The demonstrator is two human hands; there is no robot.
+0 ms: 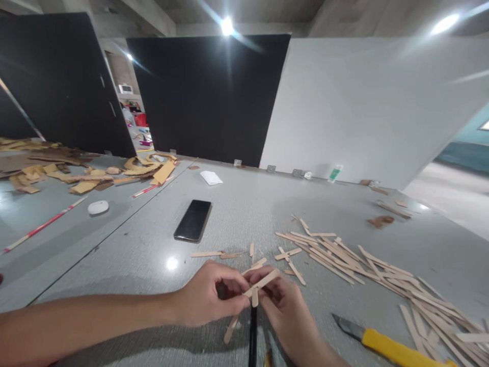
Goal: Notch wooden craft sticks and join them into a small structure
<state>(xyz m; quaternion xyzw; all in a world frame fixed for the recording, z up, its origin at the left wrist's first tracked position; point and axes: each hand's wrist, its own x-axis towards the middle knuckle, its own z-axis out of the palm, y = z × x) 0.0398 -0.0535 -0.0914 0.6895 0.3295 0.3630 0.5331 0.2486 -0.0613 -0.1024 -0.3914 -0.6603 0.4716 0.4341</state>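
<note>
My left hand is closed, its thumb and index finger pinching one end of a popsicle stick. From the other side, the fingers of my right hand close around the same stick. A short piece of popsicle stick crosses under it and points towards me; whether the two are joined, I cannot tell. Just below the hands lies a slim black rod, and beside it another popsicle stick slants out from under my left hand. Two crossed sticks lie beyond my right hand.
A heap of popsicle sticks spreads across the right side. Nearer sits a yellow utility knife, blade out. A phone, a folded white paper, a white earbud case and cardboard scraps lie further back and left.
</note>
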